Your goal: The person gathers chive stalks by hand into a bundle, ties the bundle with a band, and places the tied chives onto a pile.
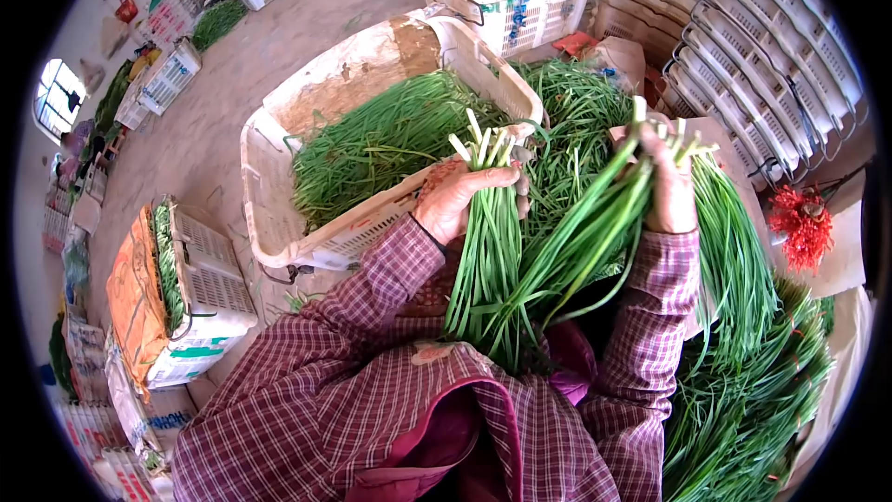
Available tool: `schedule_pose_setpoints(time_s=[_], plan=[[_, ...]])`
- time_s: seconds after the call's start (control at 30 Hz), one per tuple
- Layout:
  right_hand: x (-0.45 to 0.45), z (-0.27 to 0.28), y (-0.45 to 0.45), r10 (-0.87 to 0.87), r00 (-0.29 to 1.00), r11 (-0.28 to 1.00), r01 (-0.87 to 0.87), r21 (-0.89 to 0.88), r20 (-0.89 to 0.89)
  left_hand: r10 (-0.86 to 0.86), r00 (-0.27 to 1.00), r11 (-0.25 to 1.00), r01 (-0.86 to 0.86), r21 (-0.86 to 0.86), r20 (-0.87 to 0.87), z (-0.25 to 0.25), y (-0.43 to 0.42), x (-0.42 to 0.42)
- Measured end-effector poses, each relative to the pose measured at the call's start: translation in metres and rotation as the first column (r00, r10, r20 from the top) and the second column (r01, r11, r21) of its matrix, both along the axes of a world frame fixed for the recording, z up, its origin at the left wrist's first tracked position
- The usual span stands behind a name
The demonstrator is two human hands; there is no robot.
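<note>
My left hand is closed around a bunch of garlic chives, thumb across the stalks below their white ends. The green leaves hang down toward my lap. My right hand, slightly blurred, grips some more chives by their pale ends, and their leaves slant down to the left across the first bunch. Just right of that hand, a further bunch of chives lies with its white ends up on a board. Beyond both hands is a heap of loose chives.
A white plastic crate of chives stands ahead on the left, another crate behind it. Stacked crates rise at right, near a red bundle of bands. A large chive pile lies at lower right; a filled crate stands left.
</note>
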State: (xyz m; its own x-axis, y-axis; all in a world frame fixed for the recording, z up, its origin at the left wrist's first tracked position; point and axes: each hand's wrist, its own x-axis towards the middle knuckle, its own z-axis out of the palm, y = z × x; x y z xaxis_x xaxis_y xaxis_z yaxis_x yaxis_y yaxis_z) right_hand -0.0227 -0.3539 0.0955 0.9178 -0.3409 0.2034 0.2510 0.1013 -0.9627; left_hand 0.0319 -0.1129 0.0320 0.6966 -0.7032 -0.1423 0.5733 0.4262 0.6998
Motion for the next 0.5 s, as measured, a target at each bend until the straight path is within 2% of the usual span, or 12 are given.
schedule_pose_setpoints(time_s=[0.07, 0.1, 0.13, 0.23, 0.27, 0.3, 0.33, 0.37, 0.4, 0.43, 0.47, 0.5], plan=[[-0.007, 0.010, -0.011, -0.034, 0.999, 0.972, 0.028, 0.234, 0.023, 0.016, 1.000, 1.000, -0.017, 0.019, 0.007, 0.004, 0.002, -0.001], [-0.013, 0.010, -0.019, 0.019, 0.999, 0.957, -0.027, 0.289, 0.027, 0.017, 0.999, 1.000, -0.017, -0.009, 0.036, 0.005, 0.002, -0.001], [-0.014, 0.009, -0.024, -0.003, 1.000, 0.976, 0.001, 0.218, 0.007, 0.016, 0.998, 0.999, -0.014, -0.037, 0.066, 0.005, 0.001, -0.001], [-0.005, -0.002, -0.016, 0.097, 0.995, 0.988, -0.100, -0.119, -0.031, -0.020, 0.987, 0.995, 0.035, -0.092, 0.157, 0.009, -0.009, -0.005], [-0.003, -0.005, -0.009, 0.125, 0.981, 0.961, -0.157, -0.229, -0.147, -0.034, 0.979, 0.991, 0.059, -0.117, 0.202, 0.010, -0.012, -0.007], [-0.007, 0.005, 0.013, 0.171, 0.964, 0.951, -0.216, -0.220, -0.205, -0.047, 0.970, 0.991, 0.075, -0.109, 0.237, 0.012, -0.013, -0.008], [0.001, -0.008, 0.024, 0.200, 0.973, 0.953, -0.220, -0.208, -0.113, -0.066, 0.984, 0.994, 0.079, -0.070, 0.168, 0.013, -0.015, -0.011], [0.001, -0.009, 0.040, 0.306, 0.952, 0.949, -0.305, -0.083, -0.004, -0.100, 0.980, 0.995, 0.098, 0.023, 0.174, 0.017, -0.010, -0.013], [0.000, 0.000, 0.043, 0.379, 0.908, 0.909, -0.401, -0.113, -0.179, -0.135, 0.975, 0.987, 0.115, 0.116, 0.176, 0.021, -0.007, -0.014], [0.003, -0.003, 0.047, 0.394, 0.905, 0.899, -0.416, -0.139, -0.161, -0.046, 0.985, 0.997, 0.033, 0.076, 0.167, 0.019, -0.012, -0.019], [0.007, -0.009, 0.049, 0.410, 0.901, 0.887, -0.430, -0.166, -0.143, -0.074, 0.980, 0.996, 0.062, 0.068, 0.185, 0.022, -0.011, -0.020], [0.009, -0.008, 0.049, 0.457, 0.878, 0.870, -0.474, -0.135, -0.141, -0.107, 0.974, 0.988, 0.082, 0.130, 0.200, 0.023, -0.012, -0.019]])
